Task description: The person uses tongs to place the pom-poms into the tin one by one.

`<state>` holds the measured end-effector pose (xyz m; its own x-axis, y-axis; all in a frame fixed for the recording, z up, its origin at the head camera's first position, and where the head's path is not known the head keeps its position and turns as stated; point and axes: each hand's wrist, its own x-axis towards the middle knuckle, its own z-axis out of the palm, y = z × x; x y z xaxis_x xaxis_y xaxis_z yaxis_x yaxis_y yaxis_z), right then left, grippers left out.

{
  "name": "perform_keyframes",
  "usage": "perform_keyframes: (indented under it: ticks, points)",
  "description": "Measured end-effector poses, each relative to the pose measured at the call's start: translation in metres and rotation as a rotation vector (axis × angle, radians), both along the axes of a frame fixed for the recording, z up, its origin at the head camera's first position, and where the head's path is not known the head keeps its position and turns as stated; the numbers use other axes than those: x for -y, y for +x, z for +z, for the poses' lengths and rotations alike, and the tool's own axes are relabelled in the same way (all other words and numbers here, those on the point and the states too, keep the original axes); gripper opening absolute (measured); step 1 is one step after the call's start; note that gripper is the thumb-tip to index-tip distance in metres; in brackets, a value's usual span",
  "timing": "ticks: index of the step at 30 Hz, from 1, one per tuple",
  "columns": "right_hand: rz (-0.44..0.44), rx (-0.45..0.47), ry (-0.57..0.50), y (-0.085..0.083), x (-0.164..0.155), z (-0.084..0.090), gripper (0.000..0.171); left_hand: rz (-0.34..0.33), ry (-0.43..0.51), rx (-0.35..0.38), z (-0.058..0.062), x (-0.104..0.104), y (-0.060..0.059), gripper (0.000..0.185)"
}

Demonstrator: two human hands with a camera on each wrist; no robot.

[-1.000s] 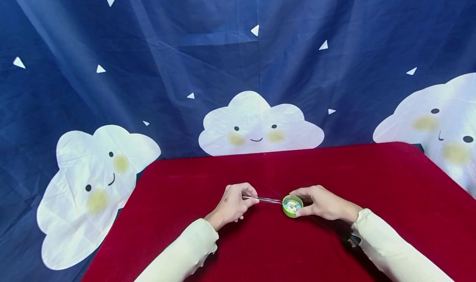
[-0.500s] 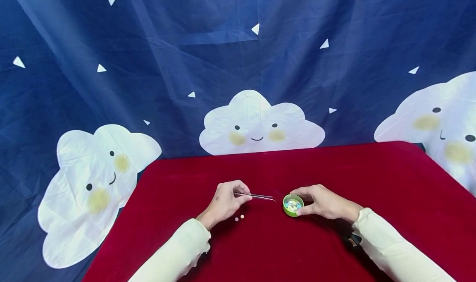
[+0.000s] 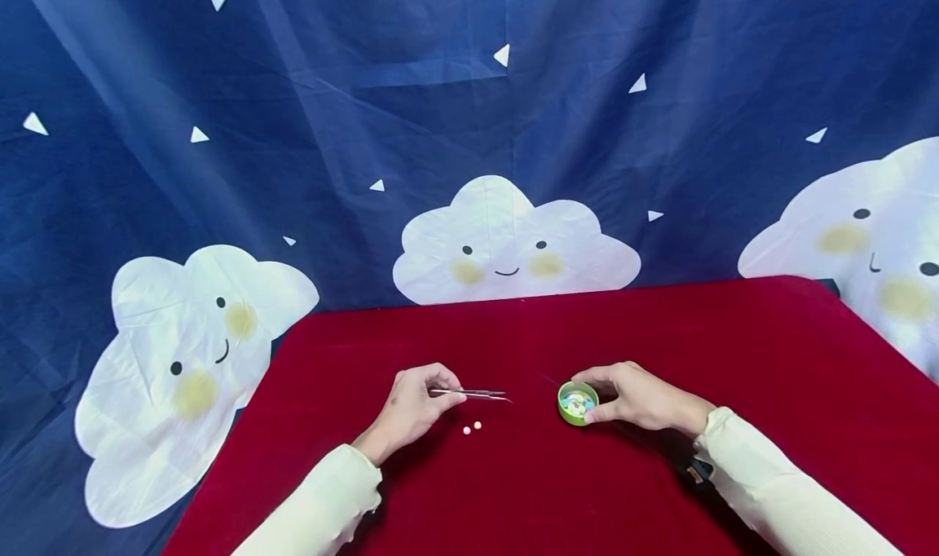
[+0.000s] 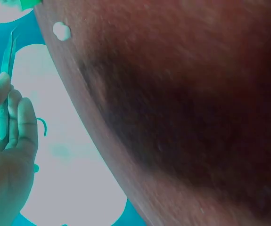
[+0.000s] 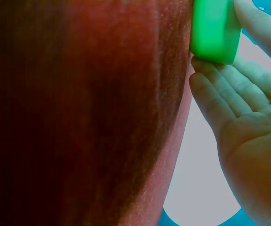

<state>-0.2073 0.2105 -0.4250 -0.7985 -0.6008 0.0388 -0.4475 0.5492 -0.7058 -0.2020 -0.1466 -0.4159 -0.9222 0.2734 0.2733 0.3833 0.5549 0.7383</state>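
Head view: tweezers [image 3: 469,393] pinched in left hand [image 3: 411,409], lying left-right, tips toward green cap [image 3: 577,403] gripped by right hand [image 3: 638,399]; anything between tips too small to tell.

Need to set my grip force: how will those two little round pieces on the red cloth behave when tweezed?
The two small round pieces look smooth and tiny, so they may slip from the tweezers. Probably very light. The napped red cloth likely limits rolling.

place: staged recording set | cues: cloud-print backdrop [image 3: 506,246]; red velvet-covered table [image 3: 734,360]
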Motion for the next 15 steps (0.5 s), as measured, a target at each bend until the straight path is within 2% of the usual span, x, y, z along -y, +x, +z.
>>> perform_keyframes:
  ticks: [15]
  points:
    - [0.017, 0.007, -0.015, -0.001, 0.000, 0.000, 0.055, 0.037, 0.009, 0.051, -0.001, 0.024, 0.012, 0.019]
